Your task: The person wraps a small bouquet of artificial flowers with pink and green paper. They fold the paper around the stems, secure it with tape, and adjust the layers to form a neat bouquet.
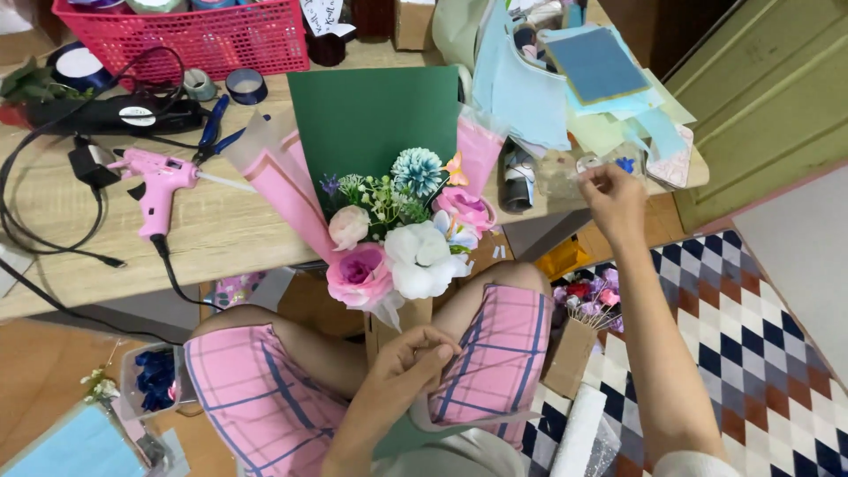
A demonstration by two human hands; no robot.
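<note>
My left hand (408, 360) grips the brown paper stem of a flower bouquet (397, 238) held between my knees, its pink, white and teal blooms wrapped in pink and dark green paper (371, 110). My right hand (614, 201) reaches out to the table's right end, fingertips pinched on a small clear plastic packet (565, 172) that lies among loose sheets. Whether the packet is lifted I cannot tell.
A wooden table (212, 230) carries a pink glue gun (157, 181), blue pliers (212, 124), tape rolls, black cables, a red basket (190, 31) and a pile of blue and green paper (574, 79). A box of small flowers (587, 300) stands on the checkered rug (751, 336).
</note>
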